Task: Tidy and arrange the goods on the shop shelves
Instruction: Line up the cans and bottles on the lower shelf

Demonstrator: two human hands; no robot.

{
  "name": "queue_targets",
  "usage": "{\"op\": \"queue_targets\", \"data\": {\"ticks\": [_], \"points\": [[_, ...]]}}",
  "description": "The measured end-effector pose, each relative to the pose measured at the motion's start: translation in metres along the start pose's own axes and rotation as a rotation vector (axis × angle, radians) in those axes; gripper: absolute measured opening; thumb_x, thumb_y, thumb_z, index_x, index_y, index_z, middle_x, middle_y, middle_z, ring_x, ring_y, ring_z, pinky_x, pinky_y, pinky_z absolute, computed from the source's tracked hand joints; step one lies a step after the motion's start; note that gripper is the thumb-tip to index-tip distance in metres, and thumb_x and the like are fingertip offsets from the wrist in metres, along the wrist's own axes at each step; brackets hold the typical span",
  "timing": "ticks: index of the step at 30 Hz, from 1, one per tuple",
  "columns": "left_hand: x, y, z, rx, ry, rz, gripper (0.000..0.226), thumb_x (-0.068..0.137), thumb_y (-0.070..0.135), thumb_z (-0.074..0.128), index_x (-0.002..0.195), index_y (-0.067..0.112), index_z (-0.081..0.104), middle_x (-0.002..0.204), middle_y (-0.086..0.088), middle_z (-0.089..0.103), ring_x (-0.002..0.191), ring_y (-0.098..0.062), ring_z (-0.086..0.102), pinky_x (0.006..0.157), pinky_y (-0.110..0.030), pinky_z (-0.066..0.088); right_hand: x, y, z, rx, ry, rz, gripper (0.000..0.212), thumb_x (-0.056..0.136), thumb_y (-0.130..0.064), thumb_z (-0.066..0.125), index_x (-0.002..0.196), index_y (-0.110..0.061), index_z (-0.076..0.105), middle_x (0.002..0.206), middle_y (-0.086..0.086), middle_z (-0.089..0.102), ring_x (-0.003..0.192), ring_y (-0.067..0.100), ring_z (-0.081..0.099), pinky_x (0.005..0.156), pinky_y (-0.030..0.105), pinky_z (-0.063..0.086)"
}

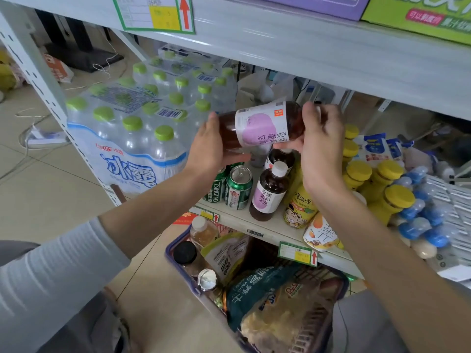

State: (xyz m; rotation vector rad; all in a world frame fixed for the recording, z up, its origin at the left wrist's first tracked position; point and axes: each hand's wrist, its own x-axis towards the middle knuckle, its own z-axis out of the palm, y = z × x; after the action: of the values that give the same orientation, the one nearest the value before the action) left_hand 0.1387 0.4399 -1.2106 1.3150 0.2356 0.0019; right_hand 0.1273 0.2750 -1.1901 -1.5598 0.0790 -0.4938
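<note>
Both hands hold one dark tea bottle (260, 126) on its side in the air, above the lower shelf (257, 226) and below the grey metal shelf board (331, 59) overhead. The left hand (207, 146) cups the bottle's base end with its fingers curled under it; the right hand (319, 141) wraps the cap end, fingers closed over the top and thumb beneath. The bottle is smooth clear plastic filled with brown liquid, with a white paper label carrying a round purple patch. On the lower shelf, just under it, two more bottles of the same kind stand upright, the nearer one (270, 192) with a white screw cap. Beside them, to the left, stand two green metal cans (238, 191) with silver tops. To the right stands a yellow printed bottle (299, 208), then a cluster of at least five yellow-capped bottles (382, 184), then a shrink-wrapped pack of blue-capped bottles (423, 220). At the shelf's left end sits a film-wrapped pack of clear water bottles (137, 128) with round green caps, too many to count surely. On the tiled floor below is a purple plastic basket (170, 253) holding crinkly bags and about three small bottles.
</note>
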Motion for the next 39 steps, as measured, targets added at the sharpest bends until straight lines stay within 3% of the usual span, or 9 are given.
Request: {"op": "queue_targets", "data": {"ticks": [3,6,8,11,16,27,31,36,39], "points": [[0.006,-0.001,-0.002,0.286,-0.028,0.079,0.025,0.101,0.021,0.047,0.125,0.018,0.05,0.116,-0.009,0.068,0.077,-0.026,0.077,0.051,-0.023,0.054,-0.003,0.003,0.006,-0.027,0.049,-0.1,0.021,0.106,-0.025,0.054,0.111,-0.008,0.043,0.116,0.02,0.054,0.096,0.021,0.074,0.061,0.041,0.064],[0.012,-0.006,-0.003,0.642,-0.098,0.131,0.03,0.089,0.031,0.049,0.117,0.021,0.054,0.107,-0.006,0.07,0.083,-0.028,0.075,0.071,-0.041,0.062,-0.001,0.012,0.008,-0.156,0.092,-0.202,0.025,0.104,-0.03,0.057,0.109,-0.009,0.043,0.106,0.013,0.052,0.099,0.024,0.07,0.061,0.042,0.064],[0.013,-0.01,-0.006,0.96,-0.162,0.164,0.035,0.093,0.03,0.048,0.124,0.016,0.057,0.109,-0.008,0.068,0.091,-0.029,0.068,0.083,-0.043,0.058,0.003,0.018,0.009,-0.236,0.125,-0.252,0.027,0.103,-0.03,0.059,0.109,-0.008,0.046,0.103,0.007,0.052,0.093,0.015,0.069,0.06,0.042,0.063],[0.011,-0.023,-0.01,1.322,-0.271,0.267,0.035,0.101,0.026,0.048,0.134,0.014,0.052,0.116,-0.012,0.064,0.102,-0.031,0.063,0.083,-0.04,0.054,0.01,0.023,0.012,-0.315,0.117,-0.288,0.023,0.102,-0.024,0.062,0.108,-0.006,0.048,0.111,0.016,0.052,0.083,-0.008,0.064,0.057,0.025,0.06],[0.01,-0.04,-0.018,1.66,-0.591,0.305,0.038,0.107,0.033,0.037,0.143,0.024,0.044,0.133,-0.009,0.053,0.125,-0.037,0.048,0.097,-0.051,0.048,0.024,0.03,0.024,-0.564,0.093,-0.379,0.029,0.098,-0.031,0.065,0.106,-0.006,0.053,0.096,-0.001,0.059,0.083,0.015,0.062,0.071,0.037,0.054],[0.006,-0.041,-0.028,1.768,-0.689,0.323,0.058,0.107,0.04,0.038,0.16,0.033,0.017,0.161,-0.01,0.027,0.15,-0.036,0.018,0.114,-0.056,0.035,0.052,0.038,0.042,-0.819,0.113,-0.457,0.032,0.1,-0.035,0.059,0.113,-0.006,0.055,0.109,0.013,0.069,0.098,0.038,0.063,0.069,0.034,0.031],[0.005,-0.038,-0.029,1.759,-0.698,0.283,0.06,0.107,0.039,0.039,0.161,0.035,0.012,0.169,-0.01,0.012,0.155,-0.035,0.006,0.12,-0.057,0.027,0.055,0.043,0.045,-0.917,0.088,-0.479,0.036,0.102,-0.036,0.06,0.116,-0.003,0.052,0.107,0.017,0.067,0.096,0.04,0.065,0.067,0.037,0.038],[0.005,-0.038,-0.029,1.751,-0.691,0.294,0.061,0.106,0.039,0.041,0.161,0.034,0.014,0.168,-0.009,0.014,0.156,-0.035,0.006,0.119,-0.057,0.029,0.062,0.061,0.048,-1.101,-0.073,-0.478,0.034,0.098,-0.037,0.065,0.115,-0.01,0.055,0.099,0.017,0.072,0.085,0.038,0.07,0.074,0.046,0.057],[0.007,-0.04,-0.029,1.75,-0.691,0.303,0.059,0.106,0.04,0.041,0.159,0.034,0.018,0.164,-0.01,0.023,0.153,-0.038,0.012,0.114,-0.057,0.035,0.065,0.077,0.049,-1.268,-0.23,-0.454,0.034,0.097,-0.038,0.066,0.114,-0.012,0.054,0.091,0.014,0.066,0.082,0.034,0.062,0.071,0.038,0.045]]}}
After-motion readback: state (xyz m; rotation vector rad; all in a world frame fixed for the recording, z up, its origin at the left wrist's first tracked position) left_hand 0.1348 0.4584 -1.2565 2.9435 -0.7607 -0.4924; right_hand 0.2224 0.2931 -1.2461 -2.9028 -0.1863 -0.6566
